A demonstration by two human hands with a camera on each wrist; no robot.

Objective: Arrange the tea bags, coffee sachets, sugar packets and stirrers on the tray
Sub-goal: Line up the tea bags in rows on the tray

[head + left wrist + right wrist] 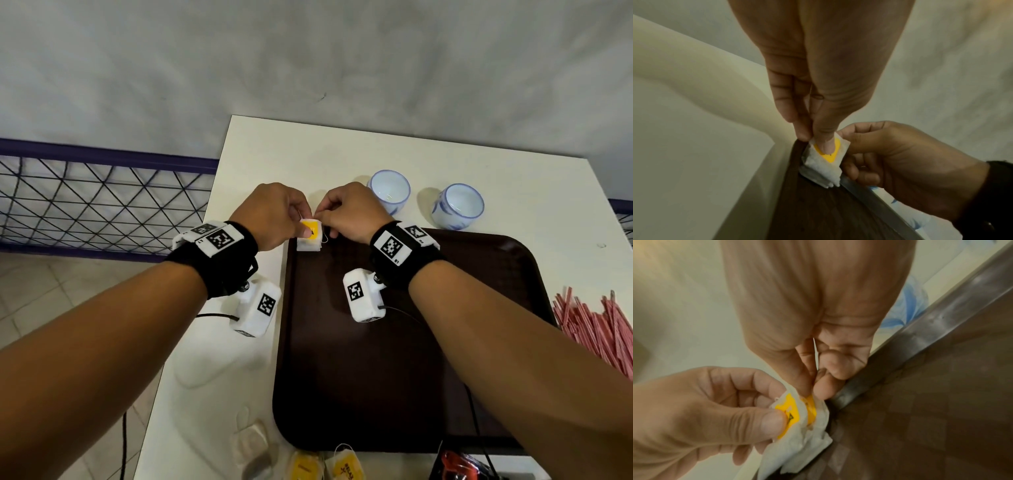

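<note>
Tea bags [309,236], a small stack of white sachets with yellow labels, sit at the far left corner of the dark brown tray [479,342], just above centre in the head view. Left hand [270,216] pinches the stack, thumb pressed on the top yellow label and fingers behind. Right hand [352,212] pinches the stack's right edge with curled fingertips; a thin white string shows at that hand. Tray lies on a white table [308,150], occupying the lower centre of the frame. Two blue-and-white cups [389,190] stand upright just beyond the tray's far edge, right of the hands. Red-and-white stirrers [596,329] lie heaped on the table at the right edge. More yellow-labelled tea bags [325,466] rest off the tray at the bottom centre.
</note>
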